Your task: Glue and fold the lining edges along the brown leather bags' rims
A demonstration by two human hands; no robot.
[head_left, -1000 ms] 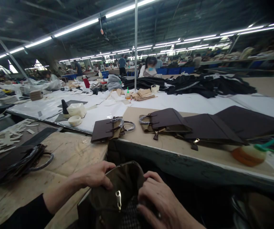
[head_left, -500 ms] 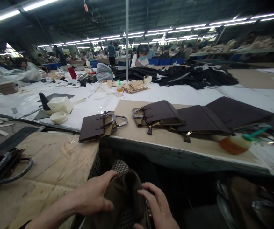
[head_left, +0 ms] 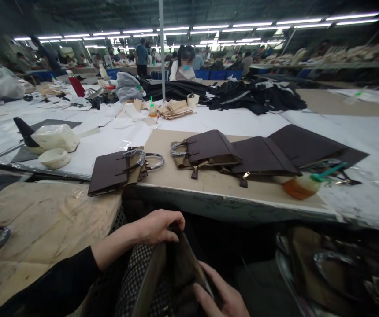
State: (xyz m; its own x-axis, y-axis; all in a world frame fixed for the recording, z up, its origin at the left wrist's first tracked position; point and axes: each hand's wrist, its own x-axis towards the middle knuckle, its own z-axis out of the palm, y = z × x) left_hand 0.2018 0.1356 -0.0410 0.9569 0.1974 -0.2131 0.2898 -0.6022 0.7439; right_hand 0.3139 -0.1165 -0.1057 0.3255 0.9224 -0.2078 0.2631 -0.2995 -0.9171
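My left hand (head_left: 158, 226) grips the top edge of a dark brown handbag (head_left: 172, 273) held low in front of me, its fingers curled over the rim. My right hand (head_left: 221, 295) clasps the same bag from the right side near the bottom of the view, fingers wrapped on its wall. The bag's mouth is spread, and a checked lining (head_left: 136, 277) shows on the left. A black sleeve covers my left forearm.
Ahead, a long table (head_left: 209, 200) carries flat brown handbags (head_left: 113, 169) (head_left: 209, 152), leather panels (head_left: 305, 145), an orange glue bottle (head_left: 300, 186) and white tape rolls (head_left: 54, 157). A wooden bench (head_left: 44, 220) stands at left. Other people work further back.
The view has panned right and dipped. My left hand has shifted up onto the bag's rim, my right hand has dropped lower, and the bag has opened wider, showing the checked lining.
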